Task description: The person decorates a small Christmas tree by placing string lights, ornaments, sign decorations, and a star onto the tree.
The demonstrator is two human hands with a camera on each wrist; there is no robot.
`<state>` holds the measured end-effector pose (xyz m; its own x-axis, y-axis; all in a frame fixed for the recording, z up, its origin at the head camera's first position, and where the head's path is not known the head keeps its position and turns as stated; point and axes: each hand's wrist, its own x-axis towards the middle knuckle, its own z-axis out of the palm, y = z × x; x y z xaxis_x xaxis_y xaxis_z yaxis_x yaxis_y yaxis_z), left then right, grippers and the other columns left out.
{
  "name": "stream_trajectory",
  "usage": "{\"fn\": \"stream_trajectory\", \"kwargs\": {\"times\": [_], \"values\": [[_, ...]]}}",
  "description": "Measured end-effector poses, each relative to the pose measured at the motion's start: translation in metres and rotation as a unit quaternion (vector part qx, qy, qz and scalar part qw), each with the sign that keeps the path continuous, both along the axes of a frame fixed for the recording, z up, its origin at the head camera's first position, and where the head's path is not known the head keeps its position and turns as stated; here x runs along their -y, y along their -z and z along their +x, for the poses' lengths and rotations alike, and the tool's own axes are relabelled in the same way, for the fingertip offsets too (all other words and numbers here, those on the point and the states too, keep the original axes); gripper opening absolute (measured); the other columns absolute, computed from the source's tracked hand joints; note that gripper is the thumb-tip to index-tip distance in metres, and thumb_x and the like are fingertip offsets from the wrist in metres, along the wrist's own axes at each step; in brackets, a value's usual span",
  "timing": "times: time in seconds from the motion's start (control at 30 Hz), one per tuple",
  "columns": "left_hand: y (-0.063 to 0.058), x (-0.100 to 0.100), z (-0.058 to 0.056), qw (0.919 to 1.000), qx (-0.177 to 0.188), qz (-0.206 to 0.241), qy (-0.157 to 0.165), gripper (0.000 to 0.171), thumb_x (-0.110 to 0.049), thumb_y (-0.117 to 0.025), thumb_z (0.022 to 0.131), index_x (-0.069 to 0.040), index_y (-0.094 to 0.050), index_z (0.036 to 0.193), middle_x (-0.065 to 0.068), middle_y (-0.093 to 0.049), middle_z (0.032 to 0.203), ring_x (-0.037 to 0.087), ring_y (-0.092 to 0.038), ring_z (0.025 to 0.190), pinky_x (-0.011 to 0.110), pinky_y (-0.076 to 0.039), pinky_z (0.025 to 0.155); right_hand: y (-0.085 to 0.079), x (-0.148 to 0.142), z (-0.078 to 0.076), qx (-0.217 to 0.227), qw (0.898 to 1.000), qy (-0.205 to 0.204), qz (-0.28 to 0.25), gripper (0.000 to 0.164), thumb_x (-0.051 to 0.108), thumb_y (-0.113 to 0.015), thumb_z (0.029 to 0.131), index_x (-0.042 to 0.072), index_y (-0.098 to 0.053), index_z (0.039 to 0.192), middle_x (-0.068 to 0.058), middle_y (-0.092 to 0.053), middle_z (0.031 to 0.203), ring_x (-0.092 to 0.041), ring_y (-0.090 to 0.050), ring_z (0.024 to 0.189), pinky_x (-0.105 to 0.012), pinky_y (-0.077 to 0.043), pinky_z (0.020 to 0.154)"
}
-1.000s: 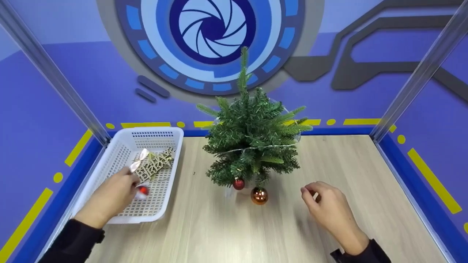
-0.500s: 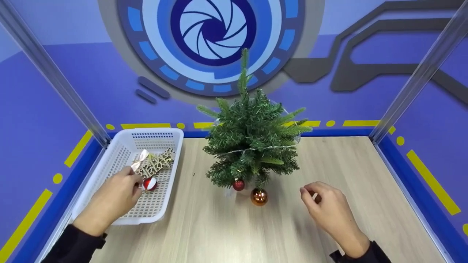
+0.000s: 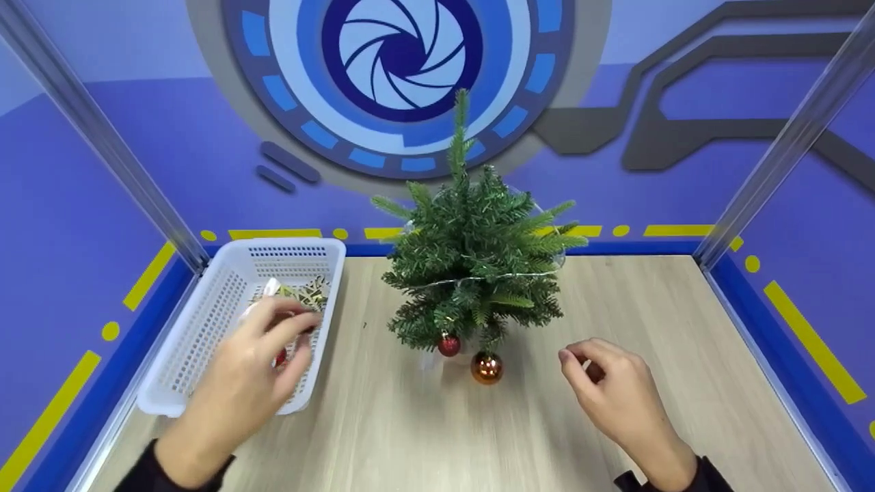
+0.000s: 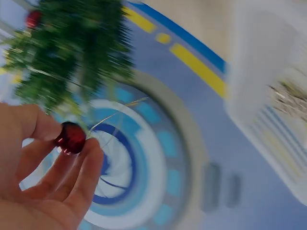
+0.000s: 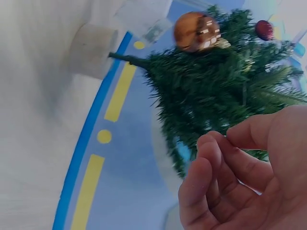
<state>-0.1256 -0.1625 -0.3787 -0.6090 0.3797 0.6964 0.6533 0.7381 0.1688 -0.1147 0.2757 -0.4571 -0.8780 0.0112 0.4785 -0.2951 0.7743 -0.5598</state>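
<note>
I see the left hand [image 3: 239, 372] pinching the dark red ball [image 4: 72, 138] by the basket's [image 3: 212, 307] right edge, probably gripping its sides so the gold loop [image 4: 134, 102] sits free; the right hand [image 3: 615, 393], loosely curled, holds nothing, toward the table's [image 3: 424, 437] right edge.

No words, numbers or brand names were legible on the purple wall [image 3: 615, 198], where a round shutter-blade emblem [image 3: 402, 55] and a row of yellow dashes [image 3: 275, 234] and dots [image 3: 340, 234] served as wordless markings. A cut-out ornament [image 3: 313, 292], partly covered in a white basket [image 3: 225, 294], showed no readable lettering.
</note>
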Motion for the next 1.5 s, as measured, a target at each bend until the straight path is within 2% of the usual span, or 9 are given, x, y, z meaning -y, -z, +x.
{"fn": "stream_trajectory", "kwargs": {"times": [0.13, 0.3, 0.47, 0.63, 0.73, 0.87, 1.03, 1.3, 1.5], "values": [[-0.015, -0.032, 0.014, 0.9959, -0.029, 0.035, 0.078, 0.033, 0.002, -0.072, 0.080, -0.006, -0.073, 0.111, 0.006, -0.065, 0.119, 0.016, -0.068, 0.101, 0.011, -0.052, 0.090, -0.015, 0.007, 0.010, -0.033, 0.999, -0.025, -0.024, 0.023, 0.015, -0.070, 0.092, 0.036, -0.070, 0.083, 0.020, -0.060, 0.072, -0.003, -0.048, 0.052, -0.013, -0.037, 0.050], [-0.029, -0.068, 0.028, 0.9833, -0.057, 0.053, 0.165, 0.032, 0.002, -0.071, 0.082, -0.004, -0.071, 0.113, 0.011, -0.064, 0.120, 0.020, -0.069, 0.102, 0.016, -0.055, 0.090, -0.034, 0.020, 0.024, -0.061, 0.993, -0.082, -0.060, 0.023, 0.012, -0.070, 0.092, 0.035, -0.071, 0.088, 0.017, -0.057, 0.071, -0.002, -0.052, 0.058, -0.013, -0.043, 0.054], [-0.035, -0.098, 0.038, 0.9676, -0.075, 0.070, 0.231, 0.035, 0.002, -0.071, 0.082, -0.004, -0.070, 0.116, 0.012, -0.064, 0.119, 0.021, -0.069, 0.102, 0.019, -0.056, 0.091, -0.053, 0.037, 0.039, -0.076, 0.973, -0.180, -0.120, 0.029, -0.003, -0.070, 0.087, 0.023, -0.074, 0.098, 0.011, -0.062, 0.075, -0.003, -0.057, 0.061, -0.015, -0.048, 0.056], [-0.031, -0.121, 0.043, 0.9561, -0.079, 0.067, 0.274, 0.038, 0.002, -0.070, 0.082, -0.005, -0.069, 0.120, 0.012, -0.063, 0.120, 0.021, -0.068, 0.106, 0.023, -0.054, 0.096, -0.073, 0.055, 0.049, -0.065, 0.950, -0.256, -0.166, 0.034, -0.011, -0.067, 0.085, 0.013, -0.073, 0.109, 0.005, -0.064, 0.080, -0.003, -0.058, 0.058, -0.016, -0.050, 0.052], [-0.024, -0.132, 0.043, 0.9515, -0.088, 0.058, 0.289, 0.038, 0.001, -0.068, 0.083, -0.006, -0.069, 0.120, 0.012, -0.063, 0.120, 0.021, -0.067, 0.108, 0.024, -0.054, 0.099, -0.078, 0.063, 0.049, -0.064, 0.936, -0.291, -0.188, 0.037, -0.013, -0.066, 0.085, 0.007, -0.071, 0.115, -0.002, -0.066, 0.090, -0.005, -0.060, 0.061, -0.018, -0.052, 0.053], [-0.011, -0.143, 0.040, 0.9487, -0.084, 0.054, 0.300, 0.035, 0.000, -0.066, 0.086, -0.007, -0.069, 0.121, 0.011, -0.063, 0.120, 0.019, -0.066, 0.108, 0.024, -0.054, 0.097, -0.073, 0.069, 0.046, -0.053, 0.925, -0.320, -0.198, 0.038, -0.013, -0.065, 0.086, 0.005, -0.068, 0.120, -0.009, -0.067, 0.109, -0.008, -0.065, 0.071, -0.021, -0.055, 0.056], [0.005, -0.148, 0.037, 0.9529, -0.048, 0.062, 0.293, 0.037, 0.000, -0.064, 0.087, -0.011, -0.069, 0.123, 0.007, -0.062, 0.122, 0.014, -0.066, 0.108, 0.021, -0.055, 0.092, -0.061, 0.068, 0.041, -0.030, 0.914, -0.349, -0.205, 0.030, -0.011, -0.062, 0.089, 0.008, -0.070, 0.112, -0.008, -0.069, 0.106, -0.013, -0.069, 0.074, -0.025, -0.058, 0.059], [0.018, -0.152, 0.035, 0.9494, -0.015, 0.090, 0.300, 0.034, 0.000, -0.066, 0.087, -0.012, -0.070, 0.118, 0.006, -0.061, 0.122, 0.012, -0.064, 0.111, 0.018, -0.053, 0.094, -0.041, 0.062, 0.032, 0.010, 0.926, -0.322, -0.197, 0.024, -0.004, -0.066, 0.091, 0.016, -0.070, 0.104, 0.000, -0.070, 0.101, -0.011, -0.068, 0.084, -0.027, -0.059, 0.069], [0.024, -0.150, 0.034, 0.9536, -0.001, 0.079, 0.291, 0.035, -0.001, -0.067, 0.086, -0.014, -0.069, 0.119, 0.004, -0.060, 0.124, 0.010, -0.063, 0.110, 0.019, -0.053, 0.094, -0.041, 0.056, 0.030, 0.018, 0.928, -0.304, -0.213, 0.021, -0.003, -0.063, 0.093, 0.017, -0.067, 0.099, -0.003, -0.070, 0.108, -0.016, -0.067, 0.094, -0.028, -0.057, 0.076]]}}
